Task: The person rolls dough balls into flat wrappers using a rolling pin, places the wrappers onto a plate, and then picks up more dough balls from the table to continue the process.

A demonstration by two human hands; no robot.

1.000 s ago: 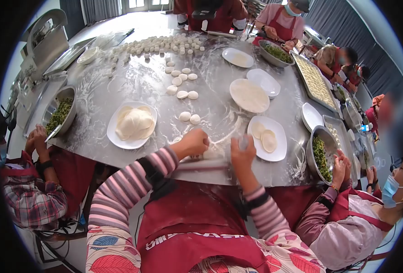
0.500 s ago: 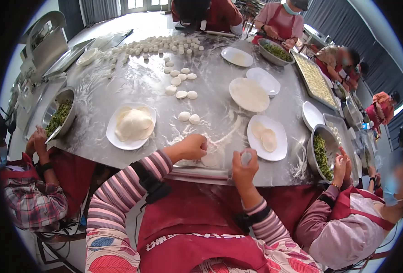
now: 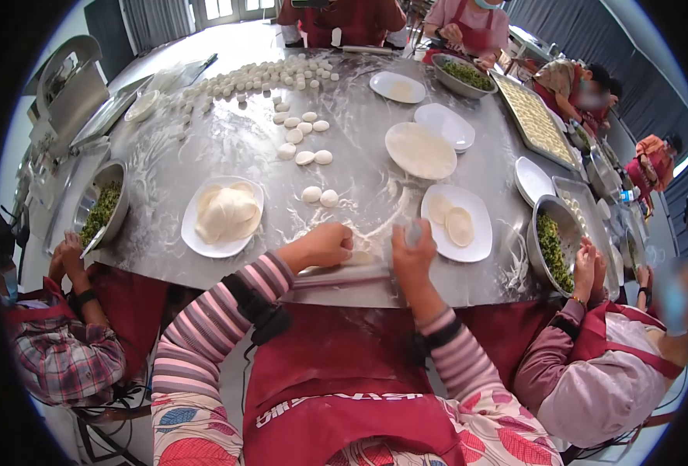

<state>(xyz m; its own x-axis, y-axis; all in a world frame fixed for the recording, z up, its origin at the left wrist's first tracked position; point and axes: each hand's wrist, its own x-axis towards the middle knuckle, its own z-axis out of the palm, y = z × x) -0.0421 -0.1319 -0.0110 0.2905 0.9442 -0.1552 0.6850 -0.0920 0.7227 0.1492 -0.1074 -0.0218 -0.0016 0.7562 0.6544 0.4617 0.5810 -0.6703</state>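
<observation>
Left hand (image 3: 322, 245) curled at near side of floured surface (image 3: 357, 144); right hand (image 3: 414, 248) curled too. Grip contents: cannot tell. Pale dough round (image 3: 362, 257) between them. Judged as thinning work: light, even pressure, rotating dough for an even edge. Round partly masked by left hand; right fingers blurred.

R hand (image 3: 414, 252) blurred, its grip unclear, L hand (image 3: 322, 245) fingertips part. hid., apron (image 3: 344, 396) lettering illeg., far worker's (image 3: 344, 23) head cut off @ top edge
</observation>
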